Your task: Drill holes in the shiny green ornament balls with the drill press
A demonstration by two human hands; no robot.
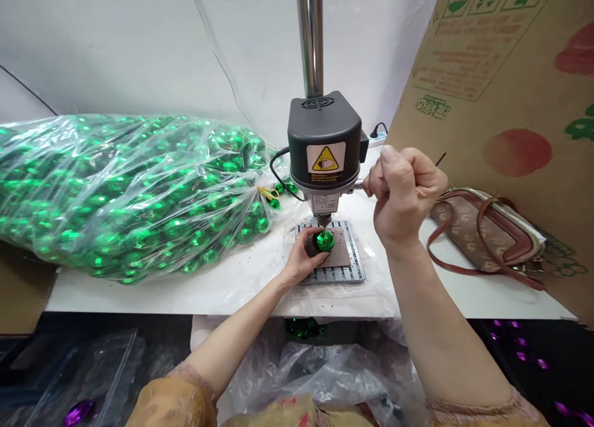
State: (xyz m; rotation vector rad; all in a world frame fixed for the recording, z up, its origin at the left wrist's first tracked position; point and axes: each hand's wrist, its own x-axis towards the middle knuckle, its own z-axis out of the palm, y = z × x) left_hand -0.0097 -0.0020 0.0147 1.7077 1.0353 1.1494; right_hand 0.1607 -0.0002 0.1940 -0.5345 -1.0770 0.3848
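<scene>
My left hand [301, 257] holds a shiny green faceted ball [324, 241] between thumb and fingers. The ball rests on a brownish board [341, 254] on the slotted metal base [358, 272] of a bench drill. Directly above it is the black drill head [325, 142], its bit down at the top of the ball. To the right of the drill head, my right hand [403, 195] is closed in a fist around the end of the drill's lever [359, 184]; most of its grip is hidden by the fingers.
A large clear bag of green balls [139, 198] fills the left of the white table [162, 297]. At right, a brown handbag [487, 232] lies before a tall cardboard box [468, 124]. Plastic sheeting [334, 365] hangs below the table edge.
</scene>
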